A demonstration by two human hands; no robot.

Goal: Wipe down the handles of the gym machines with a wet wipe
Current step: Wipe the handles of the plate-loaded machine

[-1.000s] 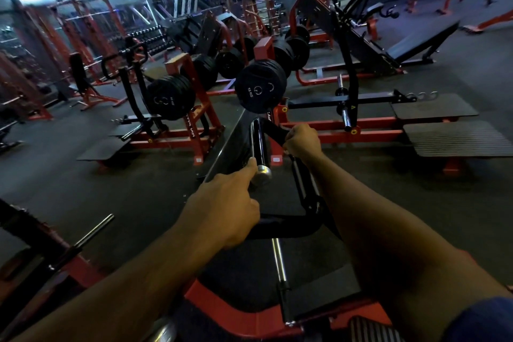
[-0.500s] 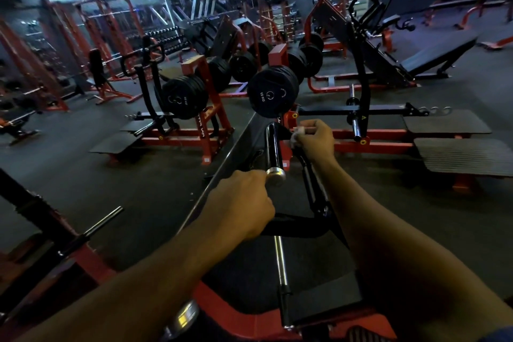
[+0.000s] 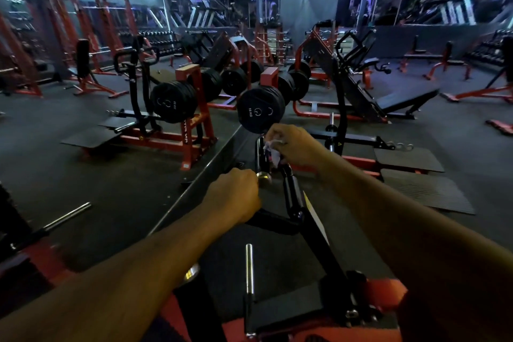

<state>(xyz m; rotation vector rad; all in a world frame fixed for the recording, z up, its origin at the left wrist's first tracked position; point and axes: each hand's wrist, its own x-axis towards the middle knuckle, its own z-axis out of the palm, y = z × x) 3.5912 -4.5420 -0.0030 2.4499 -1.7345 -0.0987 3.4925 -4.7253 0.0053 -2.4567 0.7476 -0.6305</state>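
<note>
Crumpled white wipe (image 3: 273,151) now exposed, right hand (image 3: 295,147) pinching

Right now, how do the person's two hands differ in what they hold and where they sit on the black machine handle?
The right hand pinches a crumpled white wet wipe against the far part of the black machine handle; the left hand holds no wipe and grips the bare bar. The left hand sits nearer the camera, beside the handle's chrome end cap; the right hand reaches farther out. Both have curled fingers.
</note>
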